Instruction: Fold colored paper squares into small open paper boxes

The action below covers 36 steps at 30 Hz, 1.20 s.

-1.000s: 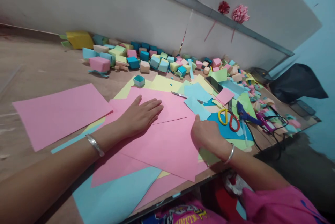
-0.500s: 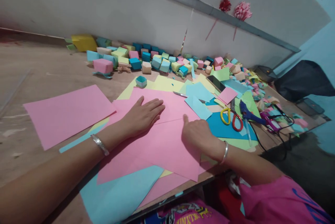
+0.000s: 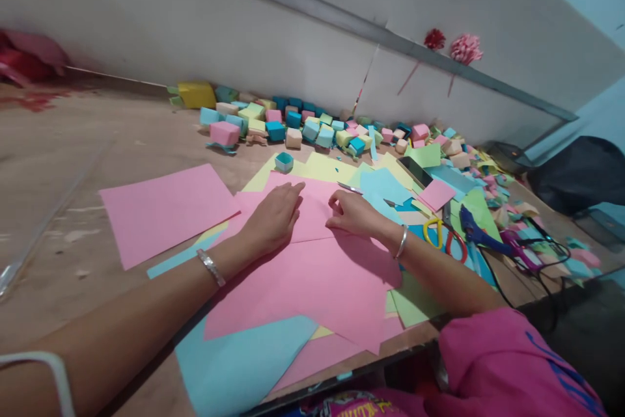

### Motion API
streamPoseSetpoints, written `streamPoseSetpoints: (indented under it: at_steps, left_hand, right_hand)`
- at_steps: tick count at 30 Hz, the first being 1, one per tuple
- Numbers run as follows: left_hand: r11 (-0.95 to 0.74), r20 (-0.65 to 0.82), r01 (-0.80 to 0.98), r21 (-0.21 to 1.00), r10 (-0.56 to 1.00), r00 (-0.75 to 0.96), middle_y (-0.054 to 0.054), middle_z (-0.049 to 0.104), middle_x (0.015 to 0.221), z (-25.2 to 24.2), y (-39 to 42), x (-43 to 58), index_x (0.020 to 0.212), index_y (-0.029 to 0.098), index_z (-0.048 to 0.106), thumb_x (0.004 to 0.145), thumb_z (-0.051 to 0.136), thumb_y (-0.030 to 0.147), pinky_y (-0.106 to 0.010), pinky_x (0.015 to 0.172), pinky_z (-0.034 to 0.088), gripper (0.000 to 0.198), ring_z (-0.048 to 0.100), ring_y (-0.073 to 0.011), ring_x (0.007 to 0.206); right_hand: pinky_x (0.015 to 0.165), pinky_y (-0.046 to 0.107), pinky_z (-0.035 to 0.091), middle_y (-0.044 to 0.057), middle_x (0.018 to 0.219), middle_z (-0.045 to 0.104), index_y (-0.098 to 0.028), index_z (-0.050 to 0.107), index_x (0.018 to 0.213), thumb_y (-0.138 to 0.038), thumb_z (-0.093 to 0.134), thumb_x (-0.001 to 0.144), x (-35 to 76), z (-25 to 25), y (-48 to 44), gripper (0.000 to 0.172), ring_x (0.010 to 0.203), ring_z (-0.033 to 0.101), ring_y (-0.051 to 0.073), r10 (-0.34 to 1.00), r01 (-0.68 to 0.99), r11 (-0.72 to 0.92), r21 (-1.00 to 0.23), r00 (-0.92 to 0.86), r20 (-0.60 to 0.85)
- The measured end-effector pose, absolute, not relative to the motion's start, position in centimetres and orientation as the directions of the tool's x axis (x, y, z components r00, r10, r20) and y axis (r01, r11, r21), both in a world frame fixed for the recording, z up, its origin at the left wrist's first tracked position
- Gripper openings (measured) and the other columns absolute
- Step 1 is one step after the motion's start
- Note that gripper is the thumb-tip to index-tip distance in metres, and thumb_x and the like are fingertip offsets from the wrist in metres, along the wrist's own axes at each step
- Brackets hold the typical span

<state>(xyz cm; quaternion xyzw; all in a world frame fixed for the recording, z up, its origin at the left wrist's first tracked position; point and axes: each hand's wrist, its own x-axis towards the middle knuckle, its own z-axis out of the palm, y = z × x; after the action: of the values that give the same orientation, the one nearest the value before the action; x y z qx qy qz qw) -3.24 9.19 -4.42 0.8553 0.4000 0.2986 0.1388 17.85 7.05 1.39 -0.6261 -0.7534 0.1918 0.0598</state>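
Note:
A folded pink sheet of paper (image 3: 312,209) lies in the middle, on top of a larger pink sheet (image 3: 297,287). My left hand (image 3: 273,218) rests flat on its left part, fingers stretched out and close together. Over the right part is my right hand (image 3: 354,212), its fingers curled in and its thumb low by the paper's near edge. Nothing shows in the right hand's grasp. A craft knife (image 3: 350,188) lies just beyond the right hand. Another pink sheet (image 3: 170,212) lies to the left, and a pale blue sheet (image 3: 244,358) sticks out at the front.
Several small paper boxes (image 3: 293,137) line the back. On the right lie scissors (image 3: 455,244), a blue glue gun (image 3: 481,231), a phone (image 3: 415,172), paper scraps and a black cable. A small open teal box (image 3: 284,162) stands behind the sheets.
My right hand has moved up and left across the folded pink sheet, nearer my left hand, and its thumb has turned inward. My left hand stays on the sheet. The view has shifted left.

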Motion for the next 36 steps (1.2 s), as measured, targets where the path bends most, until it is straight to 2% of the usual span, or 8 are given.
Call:
streamPoseSetpoints:
  at_steps: [5, 9, 12, 15, 21, 28, 33, 36]
  left_hand:
    - [-0.540, 0.393, 0.590, 0.600, 0.842, 0.370, -0.016, 0.063, 0.127, -3.3, 9.3, -3.7, 0.137, 0.013, 0.047, 0.097, 0.035, 0.027, -0.048, 0.104, 0.045, 0.044, 0.058, -0.0278, 0.119]
    - [-0.343, 0.332, 0.295, 0.892, 0.939, 0.089, -0.009, 0.068, 0.117, -2.2, 9.7, -4.2, 0.123, 0.020, 0.056, 0.096, 0.042, 0.039, -0.045, 0.103, 0.045, 0.036, 0.062, -0.0250, 0.113]
    - [-0.176, 0.176, -0.031, 0.984, 0.984, -0.024, -0.009, 0.067, 0.117, -1.8, 9.9, -4.4, 0.117, 0.021, 0.056, 0.091, 0.053, 0.048, -0.042, 0.099, 0.049, 0.038, 0.062, -0.0245, 0.113]
    - [-0.035, 0.026, -0.250, 0.968, 0.999, -0.039, -0.009, 0.065, 0.119, -1.4, 9.9, -4.5, 0.116, 0.021, 0.056, 0.085, 0.063, 0.050, -0.039, 0.091, 0.054, 0.043, 0.065, -0.0234, 0.107]
    - [0.157, -0.075, -0.323, 0.933, 0.965, 0.253, -0.013, 0.065, 0.122, -0.7, 9.6, -4.5, 0.116, 0.018, 0.064, 0.078, 0.072, 0.051, -0.035, 0.071, 0.061, 0.051, 0.067, -0.0274, 0.102]
    - [0.229, -0.156, -0.220, 0.948, 0.940, 0.304, -0.006, 0.072, 0.073, -0.6, 9.1, -4.3, 0.080, 0.016, 0.074, 0.067, 0.082, 0.034, -0.028, 0.053, 0.054, 0.024, 0.068, -0.0204, 0.065]
    - [0.194, -0.145, -0.323, 0.926, 0.975, 0.171, -0.004, 0.075, 0.079, -1.2, 9.7, -4.1, 0.090, 0.017, 0.074, 0.065, 0.080, 0.028, -0.032, 0.067, 0.058, 0.028, 0.071, -0.0207, 0.073]
    - [0.168, -0.129, -0.355, 0.920, 0.983, 0.129, -0.005, 0.076, 0.079, -1.4, 9.9, -3.9, 0.089, 0.016, 0.073, 0.065, 0.079, 0.027, -0.033, 0.070, 0.058, 0.028, 0.071, -0.0215, 0.074]
  right_hand:
    - [0.055, 0.022, 0.030, -0.007, 0.063, 0.046, -0.016, 0.056, 0.070, -0.025, 0.063, 0.076, 18.4, 1.6, 8.8, 0.013, 0.061, 0.041, 0.009, 0.944, 0.854, 0.219, -0.472, -0.307, -0.119]
    - [0.065, 0.025, 0.040, -0.002, 0.070, 0.056, -0.017, 0.058, 0.071, -0.027, 0.055, 0.078, 18.8, 2.9, 9.9, 0.012, 0.070, 0.051, 0.013, 0.933, 0.722, 0.358, -0.592, -0.285, 0.218]
    - [0.084, 0.033, 0.046, 0.008, 0.091, 0.067, -0.020, 0.063, 0.081, -0.031, 0.049, 0.085, 18.9, 3.2, 9.8, 0.019, 0.092, 0.060, 0.020, 0.829, 0.682, 0.514, -0.520, -0.238, 0.507]
    - [0.093, 0.039, 0.046, 0.010, 0.092, 0.070, -0.023, 0.061, 0.077, -0.031, 0.042, 0.086, 19.3, 2.6, 9.2, 0.023, 0.097, 0.062, 0.022, 0.728, 0.700, 0.609, -0.373, -0.307, 0.613]
    - [0.100, 0.044, 0.042, 0.010, 0.097, 0.072, -0.025, 0.057, 0.075, -0.032, 0.043, 0.080, 20.3, 1.1, 9.5, 0.017, 0.108, 0.061, 0.023, 0.724, 0.717, 0.634, -0.290, -0.419, 0.548]
    - [0.101, 0.045, 0.042, 0.009, 0.087, 0.072, -0.024, 0.058, 0.070, -0.032, 0.047, 0.085, 19.7, 0.9, 9.5, 0.021, 0.113, 0.060, 0.025, 0.718, 0.672, 0.684, -0.285, -0.551, 0.425]
    - [0.107, 0.047, 0.038, 0.010, 0.126, 0.063, -0.021, 0.069, 0.070, -0.014, 0.045, 0.085, 20.0, 0.5, 10.2, 0.029, 0.132, 0.046, 0.024, 0.703, 0.744, 0.632, -0.217, -0.433, 0.564]
    - [0.106, 0.048, 0.040, 0.008, 0.150, 0.043, -0.023, 0.075, 0.099, -0.006, 0.046, 0.084, 20.3, 0.0, 10.7, 0.036, 0.140, 0.036, 0.026, 0.756, 0.806, 0.540, -0.243, -0.338, 0.560]
